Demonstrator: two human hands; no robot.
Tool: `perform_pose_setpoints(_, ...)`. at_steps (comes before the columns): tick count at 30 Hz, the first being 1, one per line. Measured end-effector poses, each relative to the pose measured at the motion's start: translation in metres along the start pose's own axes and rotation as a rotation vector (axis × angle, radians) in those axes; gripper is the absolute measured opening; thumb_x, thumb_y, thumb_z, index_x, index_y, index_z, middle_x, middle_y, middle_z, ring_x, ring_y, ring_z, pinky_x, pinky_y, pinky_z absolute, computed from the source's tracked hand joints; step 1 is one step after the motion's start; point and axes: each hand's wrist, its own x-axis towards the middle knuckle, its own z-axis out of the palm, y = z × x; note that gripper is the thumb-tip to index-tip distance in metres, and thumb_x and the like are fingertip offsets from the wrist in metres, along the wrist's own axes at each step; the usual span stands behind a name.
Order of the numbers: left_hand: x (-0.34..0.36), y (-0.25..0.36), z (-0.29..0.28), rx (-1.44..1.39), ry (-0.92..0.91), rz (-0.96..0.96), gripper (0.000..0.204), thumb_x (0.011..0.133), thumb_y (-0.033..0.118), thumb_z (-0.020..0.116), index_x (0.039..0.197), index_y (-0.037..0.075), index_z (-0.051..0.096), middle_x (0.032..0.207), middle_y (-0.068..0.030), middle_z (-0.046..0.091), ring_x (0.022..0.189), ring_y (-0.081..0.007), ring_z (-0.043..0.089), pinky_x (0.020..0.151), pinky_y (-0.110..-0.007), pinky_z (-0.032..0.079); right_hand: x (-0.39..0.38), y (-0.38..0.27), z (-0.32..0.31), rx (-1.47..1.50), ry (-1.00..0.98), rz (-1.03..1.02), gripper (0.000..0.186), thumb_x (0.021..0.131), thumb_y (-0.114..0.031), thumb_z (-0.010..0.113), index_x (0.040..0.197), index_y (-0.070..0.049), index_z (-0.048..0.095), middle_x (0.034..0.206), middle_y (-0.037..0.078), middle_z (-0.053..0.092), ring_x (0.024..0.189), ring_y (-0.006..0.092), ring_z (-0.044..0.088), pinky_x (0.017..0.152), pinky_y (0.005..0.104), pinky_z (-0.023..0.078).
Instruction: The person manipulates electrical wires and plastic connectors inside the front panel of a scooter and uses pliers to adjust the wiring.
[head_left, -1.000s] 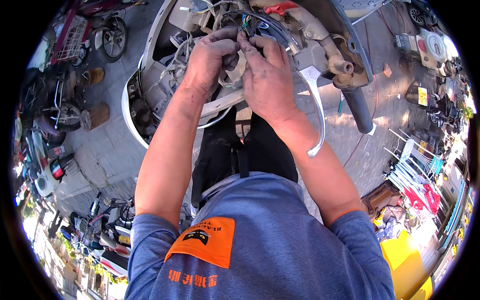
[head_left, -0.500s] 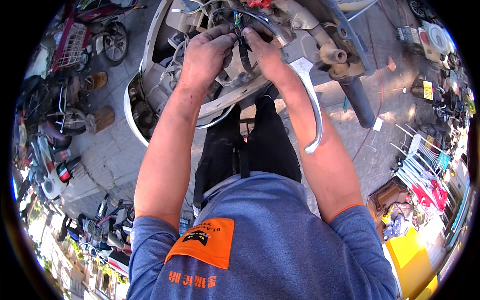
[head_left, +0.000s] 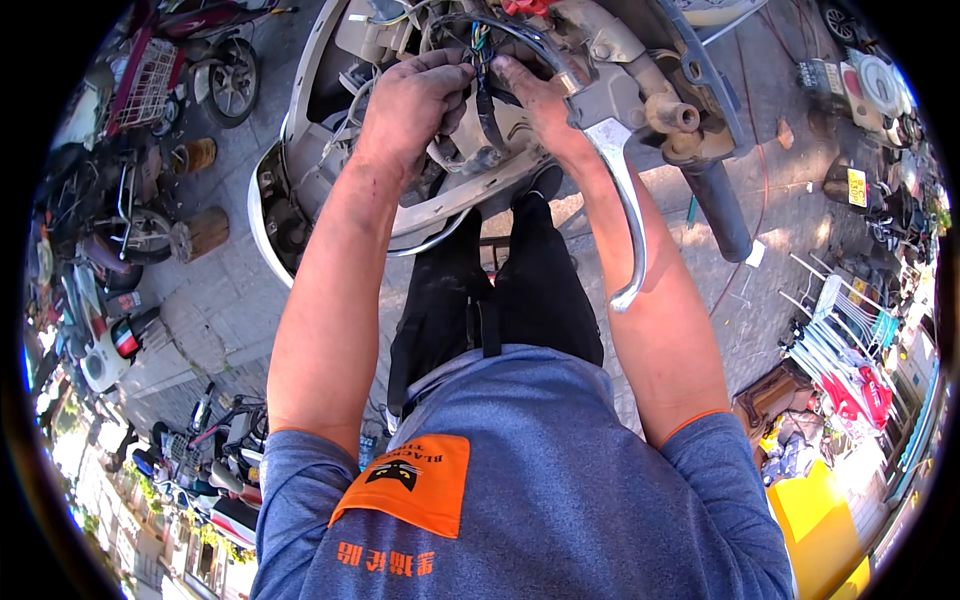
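Both my hands work at a bundle of coloured wires [head_left: 481,42] with black wrapping, inside the opened front of a scooter [head_left: 445,212]. My left hand [head_left: 417,108] pinches the bundle from the left, thumb and forefinger together at the wires. From the other side my right hand [head_left: 535,100] has its thumb close to the same wires; its other fingers are mostly hidden behind the bundle. A black-wrapped cable [head_left: 488,118] hangs down between my hands. Above my right forearm sits a silver brake lever [head_left: 622,190], next to a handlebar with a black grip [head_left: 718,212].
Parked motorbikes and scooters line the left, one with a wire basket [head_left: 143,98]. Two wooden stumps [head_left: 200,235] stand on the paving. At right lie stacked folding chairs [head_left: 835,325], a brown box [head_left: 772,398] and a yellow object [head_left: 815,515]. A thin red hose crosses the ground.
My right hand has shifted slightly right and down, its thumb a little farther from the wires. My left hand stays nearly in place at the bundle.
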Motion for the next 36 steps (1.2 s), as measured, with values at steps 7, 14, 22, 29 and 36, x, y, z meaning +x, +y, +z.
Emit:
perform_pose_setpoints(7, -0.004, 0.006, 0.002, 0.054, 0.012, -0.016, 0.011, 0.105, 0.007, 0.061, 0.110, 0.001, 0.068, 0.074, 0.0066, 0.049, 0.062, -0.0054, 0.042, 0.060, -0.024, 0.036, 0.004, 0.006, 0.003, 0.074, -0.069, 0.054, 0.028, 0.106, -0.028, 0.071, 0.124, -0.007, 0.075, 0.109, 0.014, 0.079, 0.103, 0.0287, 0.075, 0.090, 0.0426, 0.059)
perform_pose_setpoints(14, -0.003, 0.004, 0.007, 0.025, 0.002, -0.003, 0.012, 0.104, 0.009, 0.064, 0.112, 0.001, 0.070, 0.077, 0.0064, 0.053, 0.061, -0.0044, 0.043, 0.061, -0.024, 0.039, 0.020, 0.030, 0.000, 1.083, -0.208, 0.274, 0.025, 0.105, -0.020, 0.072, 0.125, -0.005, 0.074, 0.111, 0.006, 0.078, 0.102, 0.0167, 0.073, 0.091, 0.0324, 0.059)
perform_pose_setpoints(22, -0.010, -0.001, 0.021, 0.170, 0.111, 0.099, 0.013, 0.104, 0.011, 0.070, 0.111, 0.000, 0.073, 0.077, 0.0051, 0.057, 0.063, -0.0044, 0.046, 0.059, -0.024, 0.039, -0.001, 0.007, 0.004, 0.147, -0.054, -0.016, 0.030, 0.102, -0.017, 0.074, 0.129, -0.004, 0.069, 0.120, 0.011, 0.076, 0.111, 0.0208, 0.073, 0.096, 0.0354, 0.061)
perform_pose_setpoints(29, -0.003, 0.008, 0.011, 0.107, 0.025, 0.012, 0.014, 0.107, 0.012, 0.065, 0.114, 0.002, 0.072, 0.075, 0.0062, 0.052, 0.061, -0.0054, 0.042, 0.059, -0.025, 0.036, 0.002, -0.002, 0.023, 0.285, 0.055, -0.090, 0.025, 0.101, -0.015, 0.073, 0.123, -0.003, 0.070, 0.114, 0.014, 0.076, 0.105, 0.0207, 0.074, 0.091, 0.0355, 0.059)
perform_pose_setpoints(36, -0.002, 0.006, 0.008, 0.084, 0.026, -0.008, 0.013, 0.108, 0.011, 0.063, 0.114, 0.002, 0.071, 0.076, 0.0059, 0.052, 0.060, -0.0064, 0.042, 0.057, -0.025, 0.036, -0.004, 0.001, 0.031, 0.309, 0.145, -0.035, 0.017, 0.099, -0.012, 0.073, 0.114, -0.004, 0.072, 0.098, 0.011, 0.077, 0.089, 0.0219, 0.075, 0.082, 0.0354, 0.058)
